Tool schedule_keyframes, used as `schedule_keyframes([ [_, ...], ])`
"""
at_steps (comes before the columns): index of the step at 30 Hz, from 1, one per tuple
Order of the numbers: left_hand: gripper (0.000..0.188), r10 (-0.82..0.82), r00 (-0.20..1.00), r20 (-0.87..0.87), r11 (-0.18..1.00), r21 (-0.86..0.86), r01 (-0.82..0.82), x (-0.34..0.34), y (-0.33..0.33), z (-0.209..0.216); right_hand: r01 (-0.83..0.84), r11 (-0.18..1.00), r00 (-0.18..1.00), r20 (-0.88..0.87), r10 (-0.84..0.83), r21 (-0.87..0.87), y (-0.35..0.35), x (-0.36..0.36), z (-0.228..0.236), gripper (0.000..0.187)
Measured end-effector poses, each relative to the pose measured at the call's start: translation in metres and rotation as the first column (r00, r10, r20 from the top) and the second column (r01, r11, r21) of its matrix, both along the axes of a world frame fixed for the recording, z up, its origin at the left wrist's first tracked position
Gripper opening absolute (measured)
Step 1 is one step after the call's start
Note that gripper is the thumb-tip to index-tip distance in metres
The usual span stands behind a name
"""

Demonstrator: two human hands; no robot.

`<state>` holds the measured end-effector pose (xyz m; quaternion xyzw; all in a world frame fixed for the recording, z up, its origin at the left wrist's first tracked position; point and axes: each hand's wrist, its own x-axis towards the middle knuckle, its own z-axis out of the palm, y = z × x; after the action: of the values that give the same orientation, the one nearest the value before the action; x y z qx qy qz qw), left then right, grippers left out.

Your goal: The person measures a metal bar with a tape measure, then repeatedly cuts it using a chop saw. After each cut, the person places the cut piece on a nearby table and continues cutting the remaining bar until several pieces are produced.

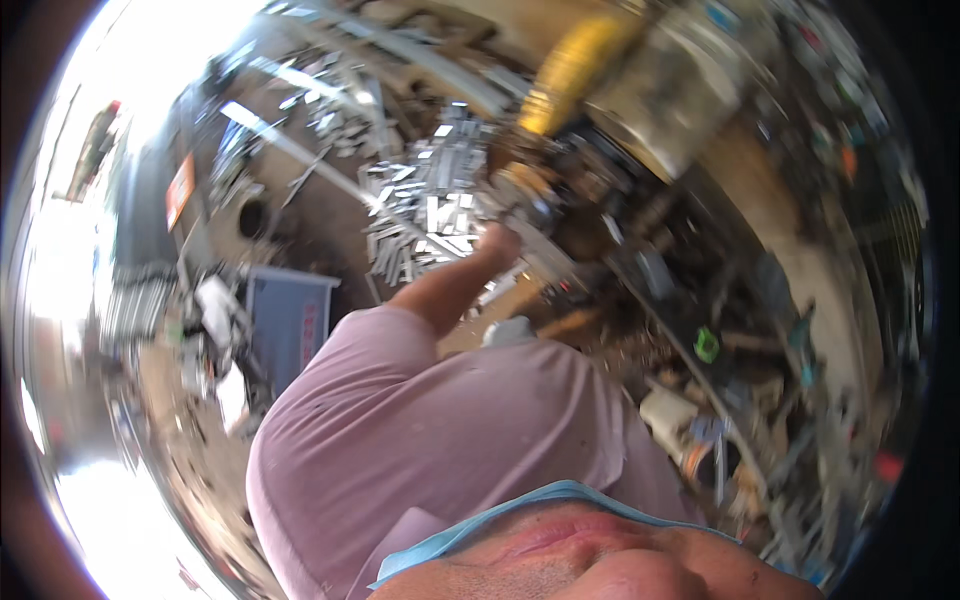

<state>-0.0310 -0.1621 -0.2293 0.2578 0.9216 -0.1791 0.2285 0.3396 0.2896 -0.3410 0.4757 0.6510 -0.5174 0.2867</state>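
Observation:
My left arm, in a pale pink sleeve, reaches forward to a machine with a yellow cover point(570, 70). My left hand point(499, 243) is at the machine's near side, beside a flat grey metal bar point(548, 256). Motion blurs its fingers, so I cannot tell whether they grip the bar or only touch it. Just left of the hand, many short cut metal pieces point(425, 210) lie in a heap. A long pale metal bar point(320, 165) slants across the heap toward the hand. My right hand and forearm do not show.
A blue-grey bin point(290, 320) stands to the left. More long bars point(420, 60) lie at the far side. On the right, a cluttered bench holds a bright green item point(706, 346) and a whitish container point(668, 413). A grey shoe-like shape point(508, 332) shows below my arm.

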Motion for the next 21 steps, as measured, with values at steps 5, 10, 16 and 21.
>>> schedule_keyframes([
  [5, 0.026, 0.110, 0.993, 0.042, 0.994, -0.014, -0.110, 0.004, 0.006, 0.029, -0.111, 0.993, 0.989, 0.108, 0.105, 0.047, -0.009, 0.040, -0.014, 0.018],
  [10, 0.026, 0.065, 0.994, 0.085, 0.992, -0.111, -0.056, 0.003, 0.014, 0.053, 0.076, 0.997, 0.997, -0.012, -0.076, -0.032, -0.027, 0.049, -0.009, 0.026],
  [16, 0.026, 0.090, 0.991, 0.095, 0.989, -0.125, -0.078, 0.003, 0.016, 0.055, 0.209, 0.977, 0.974, 0.095, -0.205, -0.040, -0.034, 0.043, 0.005, 0.035],
  [21, 0.026, 0.095, 0.993, 0.064, 0.984, -0.158, -0.084, 0.003, 0.015, 0.049, 0.076, 0.872, 0.977, -0.211, 0.032, 0.484, -0.020, -0.021, 0.052, 0.033],
])
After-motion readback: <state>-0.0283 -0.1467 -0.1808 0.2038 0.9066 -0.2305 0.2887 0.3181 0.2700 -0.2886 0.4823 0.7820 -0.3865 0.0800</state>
